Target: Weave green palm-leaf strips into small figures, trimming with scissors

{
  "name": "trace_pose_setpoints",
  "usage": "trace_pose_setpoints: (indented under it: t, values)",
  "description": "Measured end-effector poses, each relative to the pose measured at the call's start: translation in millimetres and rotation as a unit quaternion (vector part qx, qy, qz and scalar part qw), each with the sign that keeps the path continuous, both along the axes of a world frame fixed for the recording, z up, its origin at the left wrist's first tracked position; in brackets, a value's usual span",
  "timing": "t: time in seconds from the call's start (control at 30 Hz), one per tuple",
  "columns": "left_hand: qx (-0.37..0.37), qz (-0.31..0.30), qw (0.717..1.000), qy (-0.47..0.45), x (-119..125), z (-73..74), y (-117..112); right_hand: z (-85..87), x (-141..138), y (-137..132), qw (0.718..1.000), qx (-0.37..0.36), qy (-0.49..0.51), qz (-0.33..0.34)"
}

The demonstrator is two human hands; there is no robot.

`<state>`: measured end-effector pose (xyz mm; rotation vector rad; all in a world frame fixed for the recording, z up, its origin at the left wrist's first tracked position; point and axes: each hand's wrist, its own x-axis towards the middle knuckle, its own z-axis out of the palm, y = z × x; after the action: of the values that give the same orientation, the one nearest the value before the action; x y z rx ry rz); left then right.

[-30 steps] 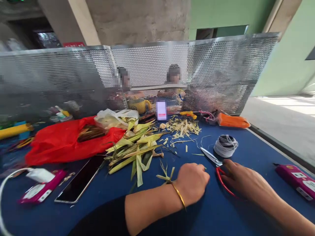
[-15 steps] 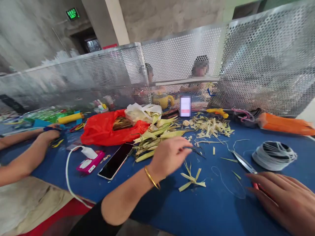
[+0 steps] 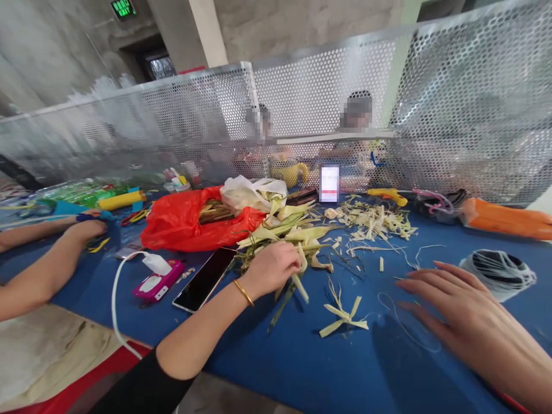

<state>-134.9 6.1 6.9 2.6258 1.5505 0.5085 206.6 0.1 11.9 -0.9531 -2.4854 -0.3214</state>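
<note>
My left hand (image 3: 276, 267), with a gold bangle at the wrist, is closed on pale dried husk strips (image 3: 301, 289) in front of the husk pile (image 3: 297, 221). The strips look like corn husk; one greenish strip hangs down toward the table. My right hand (image 3: 457, 310) hovers over the blue table, fingers stretched out and holding nothing I can see. Between my hands lies a small star-shaped piece of tied husk strips (image 3: 345, 317). A roll of white string (image 3: 500, 270) sits beyond my right hand. The scissors are mostly or wholly hidden.
Left of the husks are a red plastic bag (image 3: 172, 221), a phone (image 3: 206, 280) and a pink power bank (image 3: 159, 282) with a white cable. Husk scraps (image 3: 379, 221), a lit phone (image 3: 329, 184) and an orange packet (image 3: 504, 218) lie behind. Another person's arms (image 3: 47, 270) rest at left.
My left hand moved left to the husk pile and closed on husk strips. My right hand came off the scissors and lifted forward and left, fingers extended.
</note>
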Motion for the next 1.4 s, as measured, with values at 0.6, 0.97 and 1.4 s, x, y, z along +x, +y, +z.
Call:
trace_pose_setpoints:
  t: [0.6,0.97,1.4]
  values:
    - [-0.020,0.132,0.862,-0.490,72.9,32.6,27.7,28.9,-123.4,50.8,0.729,-0.421,0.540,0.002]
    - [-0.222,0.069,0.821,-0.522,95.4,34.3,32.4,24.0,-95.9,60.4,0.724,-0.391,0.567,-0.035]
    - [-0.102,0.120,0.884,-0.441,96.2,16.8,49.8,-5.9,-90.9,75.2,0.750,-0.389,0.533,-0.045]
